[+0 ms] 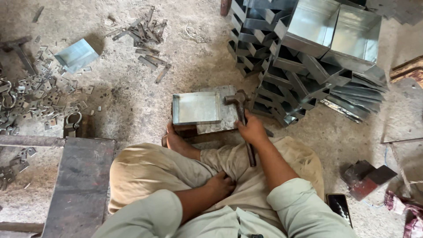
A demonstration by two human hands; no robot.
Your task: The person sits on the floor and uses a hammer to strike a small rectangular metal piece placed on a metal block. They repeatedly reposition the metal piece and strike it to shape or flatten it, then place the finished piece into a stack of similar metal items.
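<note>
nearest the camera, two pale green sleeves are seen at six o'clock, with khaki-clad crossed legs just beyond. the left hand (220, 185) is laid on the lap, fingers loosely curled, nothing held. the right hand (252, 130) is closed around the dark handle of a hammer (241, 115), whose rusty head is rested at the right edge of a flat steel block (229, 115), at about twelve o'clock from the knees. on that block, toward ten o'clock from the right hand, a shallow sheet-metal tray (196, 108) is laid open side up, its thin rims folded upright.

the tray is judged light and stiff but easily dented, with sharp cut edges; it is best taken by a folded rim or flat underside. the hammer is judged head-heavy and is gripped high on the handle.

at one o'clock, finished galvanised trays (308, 57) are stacked, shiny and grey. at ten o'clock, small punched metal plates (48, 94) are scattered over the dusty concrete floor (132, 105); at eleven, narrow metal strips (147, 37) are strewn.
</note>
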